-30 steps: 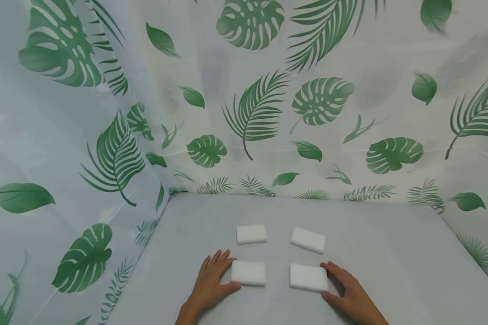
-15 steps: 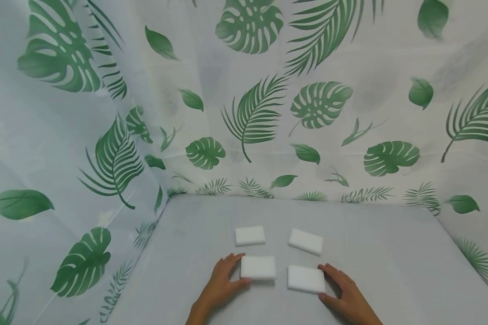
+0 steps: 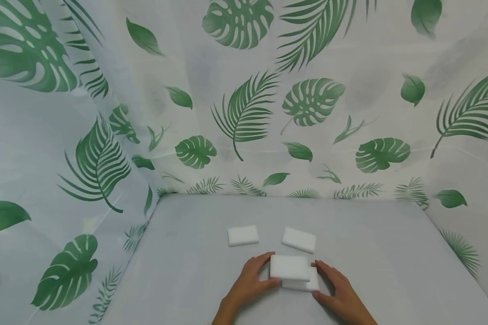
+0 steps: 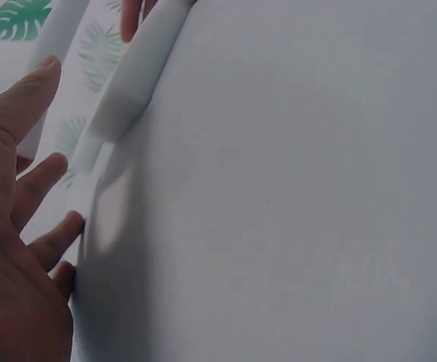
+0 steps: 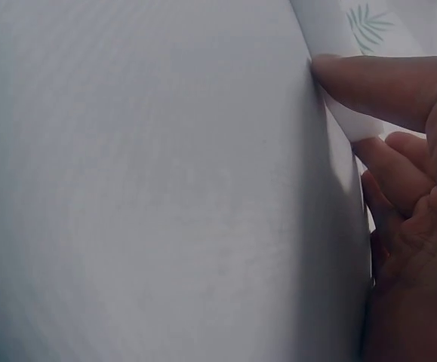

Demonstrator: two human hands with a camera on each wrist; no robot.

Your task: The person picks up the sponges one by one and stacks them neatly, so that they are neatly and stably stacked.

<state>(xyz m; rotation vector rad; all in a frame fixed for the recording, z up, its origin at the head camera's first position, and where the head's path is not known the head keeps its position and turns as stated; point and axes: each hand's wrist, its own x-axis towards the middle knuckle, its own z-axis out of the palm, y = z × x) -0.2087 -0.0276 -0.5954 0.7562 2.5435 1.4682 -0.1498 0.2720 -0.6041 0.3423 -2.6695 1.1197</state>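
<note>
My left hand (image 3: 250, 283) pinches a white sponge (image 3: 289, 267), a flat rectangular block, by its left side between thumb and fingers. This sponge is raised and overlaps a second white sponge (image 3: 301, 286) in the head view, hiding most of it. In the left wrist view a gap shows between the held sponge (image 4: 58, 34) and the lower sponge (image 4: 131, 87), which lies on the table. My right hand (image 3: 342, 293) holds the lower sponge at its right side, the thumb (image 5: 376, 87) at the near corner and the fingers around the far one.
Two more white sponges lie behind the hands, a left one (image 3: 243, 235) and a slightly turned right one (image 3: 298, 239). The table (image 3: 179, 253) is covered in pale grey. Leaf-printed white curtains (image 3: 244, 167) rise at its back and sides.
My left hand has lifted the near left sponge off the table and carried it right, over the near right one. My right hand stays at its sponge. The head view has turned slightly.
</note>
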